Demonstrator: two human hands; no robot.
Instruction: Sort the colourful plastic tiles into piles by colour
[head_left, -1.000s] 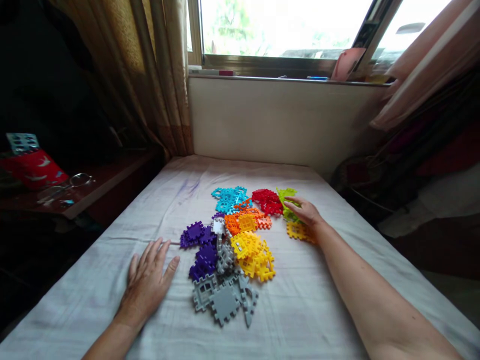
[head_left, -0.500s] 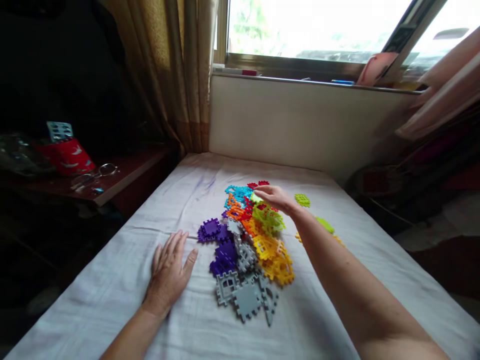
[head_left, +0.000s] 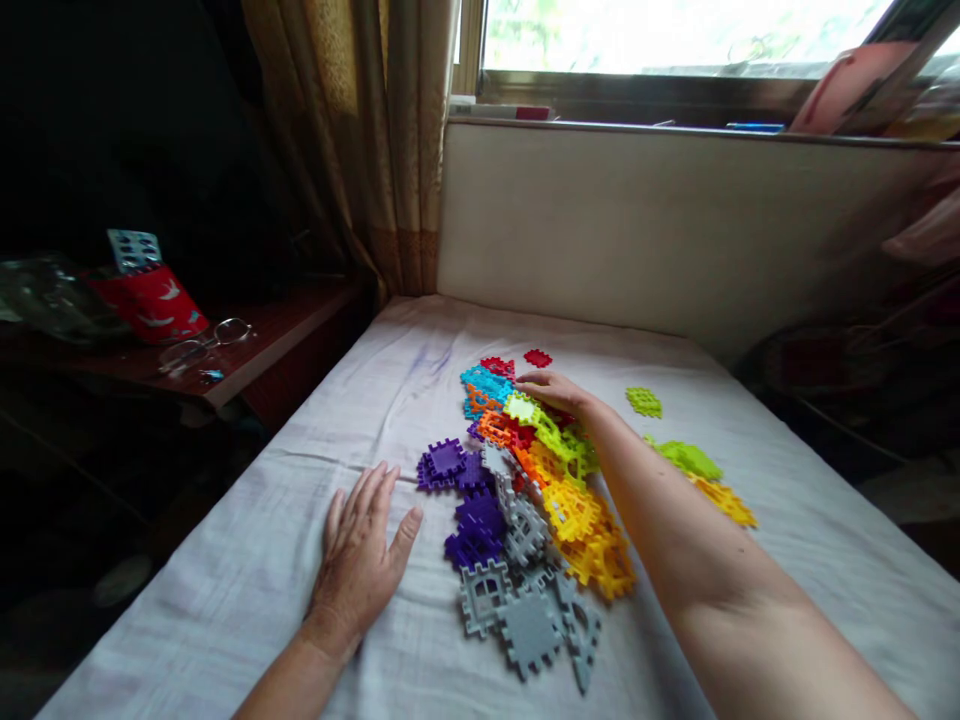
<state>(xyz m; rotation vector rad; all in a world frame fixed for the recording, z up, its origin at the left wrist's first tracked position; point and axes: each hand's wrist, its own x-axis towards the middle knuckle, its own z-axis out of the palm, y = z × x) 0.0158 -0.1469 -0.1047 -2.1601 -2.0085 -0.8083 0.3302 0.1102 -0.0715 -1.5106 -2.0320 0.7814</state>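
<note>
My left hand (head_left: 362,555) lies flat with fingers spread on the white sheet, left of the purple pieces (head_left: 480,522), holding nothing. My right hand (head_left: 553,388) reaches over the far part of the pile, beside the blue pieces (head_left: 486,382) and a pale green piece (head_left: 520,407); its fingertips are too small to read. Orange pieces (head_left: 496,428) and yellow pieces (head_left: 592,535) run down the middle. Grey pieces (head_left: 531,628) lie nearest me. Red pieces (head_left: 496,367) sit at the far end, with one red piece (head_left: 538,357) apart.
Green pieces (head_left: 688,458), a separate green piece (head_left: 644,402) and yellow ones (head_left: 726,500) lie right of my right forearm. On the left, a dark red table (head_left: 277,335) bears glasses (head_left: 214,340) and a red container (head_left: 156,303). A headboard (head_left: 600,220) stands behind.
The view has shifted, so the pile appears farther right and nearer. My right hand has moved slightly toward me over the pile. My left hand stays flat on the sheet.
</note>
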